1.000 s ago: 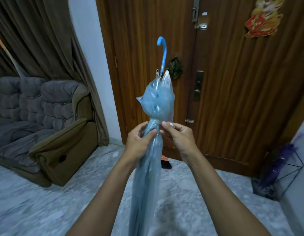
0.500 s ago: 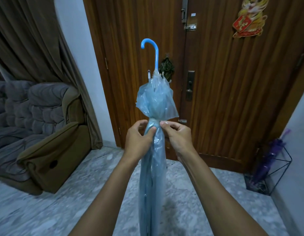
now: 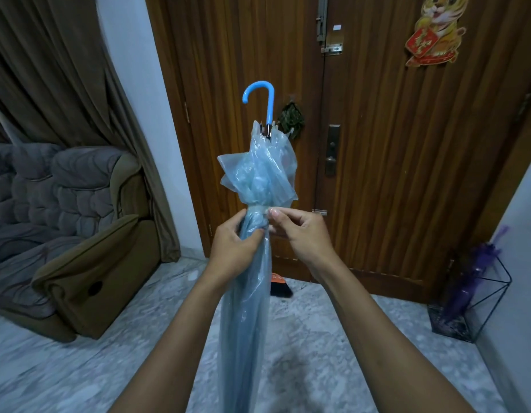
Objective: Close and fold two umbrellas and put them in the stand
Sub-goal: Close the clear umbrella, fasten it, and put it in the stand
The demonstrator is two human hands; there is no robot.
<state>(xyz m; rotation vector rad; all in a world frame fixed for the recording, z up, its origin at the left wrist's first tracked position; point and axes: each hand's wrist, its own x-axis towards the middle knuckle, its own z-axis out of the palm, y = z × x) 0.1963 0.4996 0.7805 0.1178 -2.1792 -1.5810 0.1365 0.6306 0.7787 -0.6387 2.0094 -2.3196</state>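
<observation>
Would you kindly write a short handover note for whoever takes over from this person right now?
The left hand grips the blue umbrella at its cinched waist.
The right hand pinches the same spot, apparently fastening the strap.
The blue umbrella is closed and held upright, handle up, before the door.
The purple umbrella is closed and stands in the stand by the right wall.
Done: both closed, purple one stowed.
Left: secure the blue one and put it in the stand.
</observation>
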